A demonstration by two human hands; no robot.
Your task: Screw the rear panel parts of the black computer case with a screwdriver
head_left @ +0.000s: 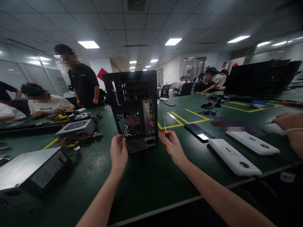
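Observation:
A black computer case (136, 102) stands upright on the green table, its rear panel facing me. Its honeycomb vent, metal port plate (149, 116) and a power supply (139, 145) at the bottom are visible. My left hand (119, 153) is closed at the case's lower left edge, thumb and fingers pinching there. On the other side, my right hand (174, 146) is wrapped round an orange and black screwdriver (167, 134), shaft pointing up. Its fingertips reach the case's lower right edge.
Power supplies (35, 170) (75, 127) with cables lie to the left. On the right are a phone (199, 132) and white devices (233, 156) (253, 142). Another person's hand (290, 126) is at the far right. Monitors (255, 78) and cables stand behind; people are across the table.

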